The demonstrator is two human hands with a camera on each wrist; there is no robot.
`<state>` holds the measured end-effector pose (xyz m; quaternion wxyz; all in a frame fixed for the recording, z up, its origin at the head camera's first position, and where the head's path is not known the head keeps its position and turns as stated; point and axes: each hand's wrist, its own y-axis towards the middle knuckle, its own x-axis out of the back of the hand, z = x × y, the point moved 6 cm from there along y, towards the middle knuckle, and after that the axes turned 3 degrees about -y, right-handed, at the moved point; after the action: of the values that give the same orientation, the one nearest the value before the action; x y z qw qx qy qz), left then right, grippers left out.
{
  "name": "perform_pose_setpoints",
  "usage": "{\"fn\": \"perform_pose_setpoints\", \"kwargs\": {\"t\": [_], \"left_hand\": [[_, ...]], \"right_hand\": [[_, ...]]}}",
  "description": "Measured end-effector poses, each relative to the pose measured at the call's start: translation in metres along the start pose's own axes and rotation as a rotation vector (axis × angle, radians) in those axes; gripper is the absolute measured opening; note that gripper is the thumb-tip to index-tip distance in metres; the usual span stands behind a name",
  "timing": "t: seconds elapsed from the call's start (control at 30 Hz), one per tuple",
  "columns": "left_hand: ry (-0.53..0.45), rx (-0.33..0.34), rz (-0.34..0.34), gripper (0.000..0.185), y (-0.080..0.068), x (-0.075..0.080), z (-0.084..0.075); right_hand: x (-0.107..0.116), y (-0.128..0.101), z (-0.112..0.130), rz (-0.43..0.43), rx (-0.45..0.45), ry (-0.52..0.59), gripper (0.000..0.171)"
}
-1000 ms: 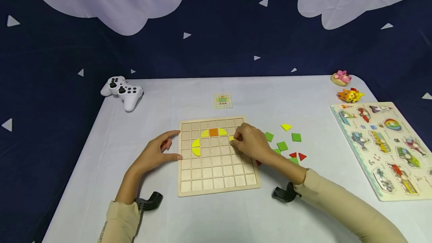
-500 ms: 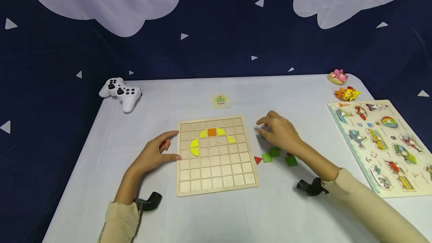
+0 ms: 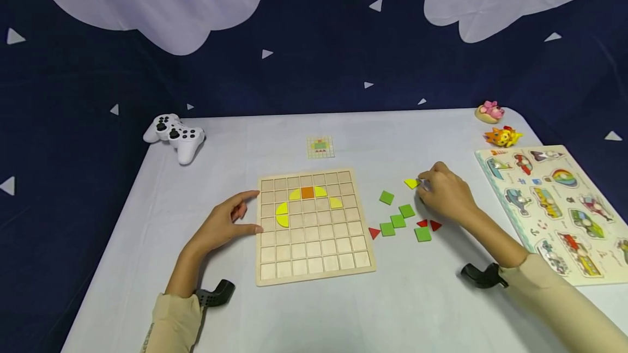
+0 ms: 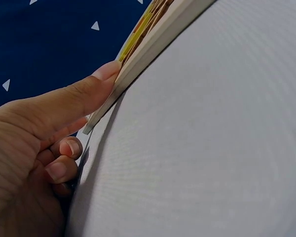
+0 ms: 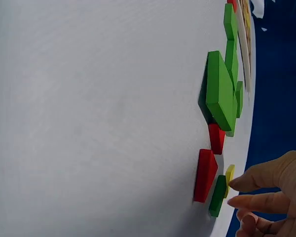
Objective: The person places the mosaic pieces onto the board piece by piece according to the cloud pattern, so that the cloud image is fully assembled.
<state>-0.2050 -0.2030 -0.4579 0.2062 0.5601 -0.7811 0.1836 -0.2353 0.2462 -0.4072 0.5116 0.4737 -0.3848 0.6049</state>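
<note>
A square wooden grid board [image 3: 314, 260] lies mid-table, holding several yellow quarter-round pieces [image 3: 283, 215] and one orange square [image 3: 307, 193]. At its left edge, my left hand [image 3: 223, 222] touches the frame with thumb and index finger spread apart; in the left wrist view the thumb [image 4: 84, 96] rests against the board's side. To the right of the board, my right hand [image 3: 447, 192] has its fingertips right at a loose yellow piece [image 3: 411, 183]. The right wrist view shows a gap between thumb and index finger beside that yellow piece [image 5: 229, 178].
Several green squares [image 3: 387, 197] and red triangles [image 3: 435, 225] lie between board and right hand. Behind the board is a small pattern card [image 3: 320, 147]. A white game controller [image 3: 175, 135] sits back left; a picture puzzle [image 3: 554, 211] and two small toys [image 3: 503, 137] are at right.
My right hand has left a yellow quarter-round piece on the board's right part and moved right across the table to the loose yellow piece. The left hand has stayed at the board's edge.
</note>
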Motion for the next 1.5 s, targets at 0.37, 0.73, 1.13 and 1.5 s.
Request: {"fn": "perform_pose_setpoints", "kwargs": {"t": [0.37, 0.73, 1.13, 1.5], "left_hand": [[0.001, 0.001, -0.003, 0.080, -0.001, 0.000, 0.001], [0.009, -0.006, -0.006, 0.080, 0.000, -0.001, 0.002], [0.013, 0.006, -0.014, 0.080, -0.001, -0.001, 0.002], [0.010, 0.003, -0.015, 0.079, 0.000, 0.000, 0.002]], "right_hand": [[-0.008, -0.005, 0.001, -0.019, -0.002, 0.012, 0.022], [-0.007, -0.010, 0.013, -0.094, 0.106, 0.046, 0.015], [-0.008, 0.005, 0.009, -0.028, 0.177, 0.024, 0.029], [-0.007, 0.011, 0.006, -0.049, 0.232, 0.000, 0.028]]}}
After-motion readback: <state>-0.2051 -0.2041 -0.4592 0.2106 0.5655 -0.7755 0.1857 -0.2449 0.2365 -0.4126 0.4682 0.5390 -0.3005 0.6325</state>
